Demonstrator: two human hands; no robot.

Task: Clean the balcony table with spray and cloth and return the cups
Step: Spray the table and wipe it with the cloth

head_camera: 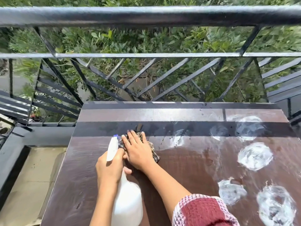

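Note:
A dark brown balcony table (187, 168) fills the lower half of the view. My left hand (109, 167) grips the neck of a white spray bottle (127, 203), with its nozzle pointing away from me. My right hand (138, 150) presses flat, fingers straight, on a dark patterned cloth (154, 154) near the table's left middle. Several round white foam patches (254, 158) lie on the right side of the tabletop. No cups are in view.
A black metal railing (146, 54) runs along the far edge of the table, with green foliage beyond it. The tiled balcony floor (32, 176) shows to the left of the table. A red and pink checked sleeve (203, 211) covers my right upper arm.

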